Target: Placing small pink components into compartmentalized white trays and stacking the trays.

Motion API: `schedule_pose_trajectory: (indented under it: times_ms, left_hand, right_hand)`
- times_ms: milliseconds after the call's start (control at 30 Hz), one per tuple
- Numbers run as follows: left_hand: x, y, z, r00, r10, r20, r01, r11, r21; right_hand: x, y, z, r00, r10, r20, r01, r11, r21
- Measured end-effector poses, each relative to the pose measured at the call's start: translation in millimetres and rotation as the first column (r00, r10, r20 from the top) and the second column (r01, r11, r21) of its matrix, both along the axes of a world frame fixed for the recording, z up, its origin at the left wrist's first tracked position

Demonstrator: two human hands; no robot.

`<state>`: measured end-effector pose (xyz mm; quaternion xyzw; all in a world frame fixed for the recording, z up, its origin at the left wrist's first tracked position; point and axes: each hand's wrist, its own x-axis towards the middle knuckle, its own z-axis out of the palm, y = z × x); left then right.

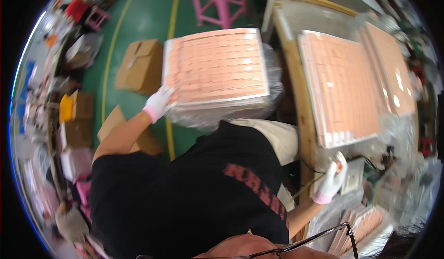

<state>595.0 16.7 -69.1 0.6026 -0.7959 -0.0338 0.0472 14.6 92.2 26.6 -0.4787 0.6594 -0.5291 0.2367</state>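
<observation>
My left hand (158,102), in a white glove with a pink cuff, grips the near left corner of a stack of white-edged sheets (216,67). Rows of salmon-pink pieces cover the top sheet. My right hand (331,181), gloved the same way, is raised over the workbench at the right, below a second stack of such sheets (343,90). Its fingers curl together around a small brownish patch; whether that is a held thing or a bare fingertip is unclear.
Clear plastic wrap (203,119) lies under the left stack. Cardboard boxes (147,67) stand on the green floor beside it, and a pink stool (223,7) beyond. On the wooden-edged bench (296,74) are more pink sheets (393,74). Shelves and goods line the far left.
</observation>
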Motion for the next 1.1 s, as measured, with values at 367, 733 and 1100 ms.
schedule_pose_trajectory:
  times_ms: [367,733,1100]
  left_hand:
    - [-210.7,-53.2,41.4,0.614,-0.064,-0.787,0.340,0.921,0.191]
    - [-431.7,-29.4,79.6,0.232,0.349,-0.908,0.972,-0.053,0.229]
    - [-460.4,12.3,65.4,0.471,0.414,-0.779,0.877,-0.315,0.363]
  right_hand:
    - [46.0,-21.4,-11.8,0.978,0.122,-0.169,-0.153,0.971,-0.185]
    - [52.6,28.0,-12.6,0.847,-0.285,-0.450,0.238,0.958,-0.160]
    - [-60.7,263.4,54.6,-0.078,-0.711,-0.699,0.811,0.363,-0.460]
